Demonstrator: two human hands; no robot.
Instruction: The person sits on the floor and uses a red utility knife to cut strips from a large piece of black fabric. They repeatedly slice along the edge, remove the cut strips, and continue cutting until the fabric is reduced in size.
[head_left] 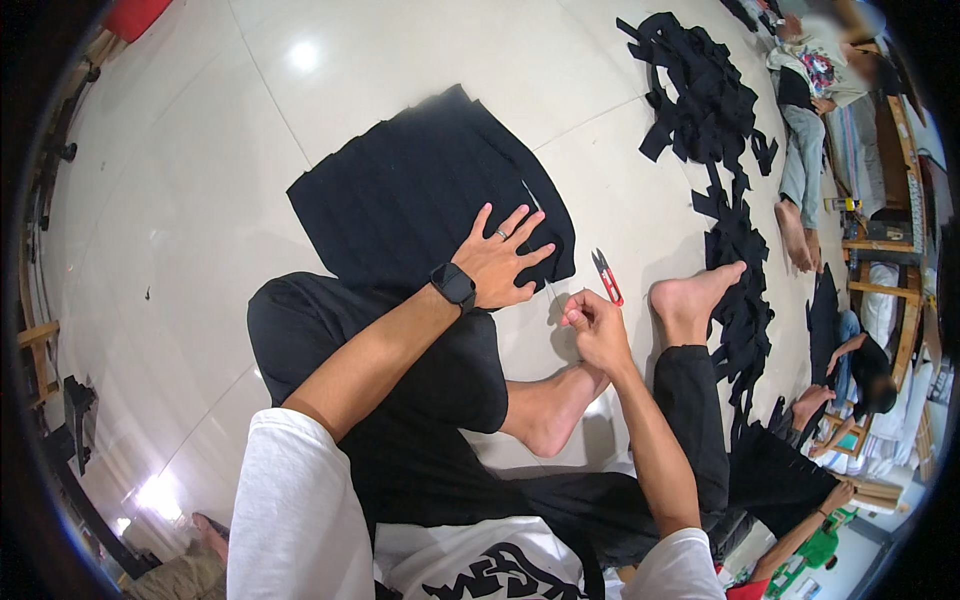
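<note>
A dark pleated cloth piece (405,165) lies on the tiled floor, with a thin white line (532,195) near its right side. My left hand (500,255), with a ring and a watch, is spread flat on the cloth's lower right part, fingers apart. My right hand (592,330) is closed in a pinch just below the cloth's corner, on what looks like a thin strand (553,295) running toward the cloth; I cannot tell if it is thread or a needle. Red-handled thread snips (606,277) lie on the floor just beyond my right hand, apart from it.
My bare feet (690,300) and folded legs surround the work. Black cloth strips (700,95) lie heaped along the right. Several people (800,150) sit or lie at the right, near wooden frames (900,247). Dark bars (75,420) stand at the left edge.
</note>
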